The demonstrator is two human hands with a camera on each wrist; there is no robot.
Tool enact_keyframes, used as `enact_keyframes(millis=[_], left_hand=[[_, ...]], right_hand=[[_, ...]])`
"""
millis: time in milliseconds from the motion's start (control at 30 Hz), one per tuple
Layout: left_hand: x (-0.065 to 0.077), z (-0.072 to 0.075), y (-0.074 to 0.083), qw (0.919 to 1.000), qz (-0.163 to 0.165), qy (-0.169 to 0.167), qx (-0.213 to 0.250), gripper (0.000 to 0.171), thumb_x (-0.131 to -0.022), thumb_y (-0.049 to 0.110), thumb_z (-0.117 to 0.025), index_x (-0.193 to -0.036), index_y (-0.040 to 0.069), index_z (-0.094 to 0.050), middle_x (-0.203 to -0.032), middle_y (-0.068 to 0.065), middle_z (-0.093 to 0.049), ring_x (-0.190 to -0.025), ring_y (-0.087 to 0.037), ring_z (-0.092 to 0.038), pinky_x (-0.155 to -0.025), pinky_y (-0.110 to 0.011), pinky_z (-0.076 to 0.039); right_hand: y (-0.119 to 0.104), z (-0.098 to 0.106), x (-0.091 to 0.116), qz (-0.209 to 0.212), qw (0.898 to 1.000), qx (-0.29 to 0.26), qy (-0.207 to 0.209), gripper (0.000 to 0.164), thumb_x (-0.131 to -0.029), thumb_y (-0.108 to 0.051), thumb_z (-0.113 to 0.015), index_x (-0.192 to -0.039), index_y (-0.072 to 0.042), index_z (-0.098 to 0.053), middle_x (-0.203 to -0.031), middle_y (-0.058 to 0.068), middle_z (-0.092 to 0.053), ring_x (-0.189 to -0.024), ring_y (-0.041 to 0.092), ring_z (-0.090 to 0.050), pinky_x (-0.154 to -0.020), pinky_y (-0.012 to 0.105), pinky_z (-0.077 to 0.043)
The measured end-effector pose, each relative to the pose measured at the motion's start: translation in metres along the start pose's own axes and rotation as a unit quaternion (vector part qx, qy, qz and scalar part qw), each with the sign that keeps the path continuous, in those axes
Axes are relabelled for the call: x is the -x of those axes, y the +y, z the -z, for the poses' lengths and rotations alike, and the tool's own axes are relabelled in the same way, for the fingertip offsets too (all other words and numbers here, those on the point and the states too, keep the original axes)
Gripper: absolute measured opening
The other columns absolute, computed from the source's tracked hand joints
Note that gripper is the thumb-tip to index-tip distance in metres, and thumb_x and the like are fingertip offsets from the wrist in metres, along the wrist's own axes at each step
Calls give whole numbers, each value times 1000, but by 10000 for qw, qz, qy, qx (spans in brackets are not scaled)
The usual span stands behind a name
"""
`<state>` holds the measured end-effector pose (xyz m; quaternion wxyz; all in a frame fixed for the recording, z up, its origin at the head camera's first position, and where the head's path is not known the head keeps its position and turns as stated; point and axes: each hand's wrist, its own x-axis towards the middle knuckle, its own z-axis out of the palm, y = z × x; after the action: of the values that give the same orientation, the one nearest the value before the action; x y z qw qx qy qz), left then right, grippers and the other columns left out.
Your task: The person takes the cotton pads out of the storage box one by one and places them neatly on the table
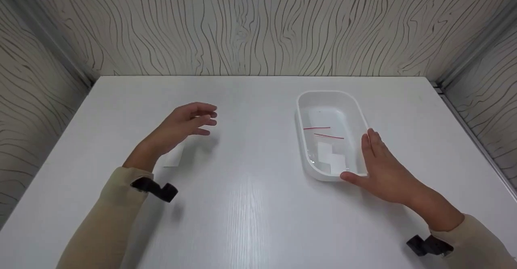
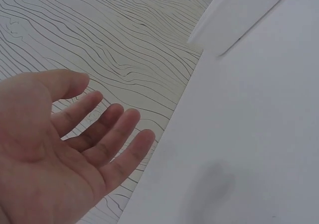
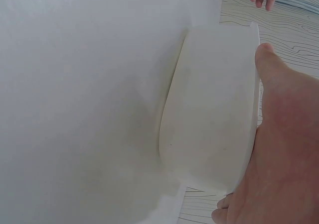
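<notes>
A white rounded rectangular tub [image 1: 307, 168] stands on the right half of the table. My right hand [image 1: 387, 176] rests against its near right corner, thumb on the near rim and straight fingers along the right side. Inside the tub lie two thin red lines [image 1: 329, 136] and two white rectangles [image 1: 325, 152], which look like parts of clear zip bags. My left hand [image 1: 179, 125] hovers over the left half of the table with loosely bent fingers, holding nothing. Below its wrist lies a flat white piece [image 1: 173, 156], partly hidden by the hand.
The white table [image 1: 250, 204] carries the tub and the flat piece. Wood-patterned panels [image 1: 250, 26] rise behind the table and at both sides. Each sleeve has a black camera mount [image 1: 155, 188] at the wrist.
</notes>
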<state>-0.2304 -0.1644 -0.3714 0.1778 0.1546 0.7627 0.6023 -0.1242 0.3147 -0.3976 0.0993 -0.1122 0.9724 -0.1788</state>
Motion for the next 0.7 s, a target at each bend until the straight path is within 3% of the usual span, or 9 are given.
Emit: enact_keyframes(millis=[300,700], left_hand=[[-2,0,-4,10000,71,-26,11,38,-106,14,-56,-142,4,-52,-139,-12,-55,-126,-27,-59,-101,-41,-54],[-10,-10,-1,9989,9,-285,377,38,-105,13,-57,-142,3,-53,-139,-13,-53,-127,-28,-57,-101,-43,-53]], right_hand=[[0,-1,0,43,10000,4,32,118,-94,-66,-59,-156,12,5,-164,29,17,-152,46,12,-120,65,-9],[-3,1,0,-62,10000,-6,-25,120,-93,-69,-58,-156,11,5,-165,28,17,-152,46,12,-119,66,-10]])
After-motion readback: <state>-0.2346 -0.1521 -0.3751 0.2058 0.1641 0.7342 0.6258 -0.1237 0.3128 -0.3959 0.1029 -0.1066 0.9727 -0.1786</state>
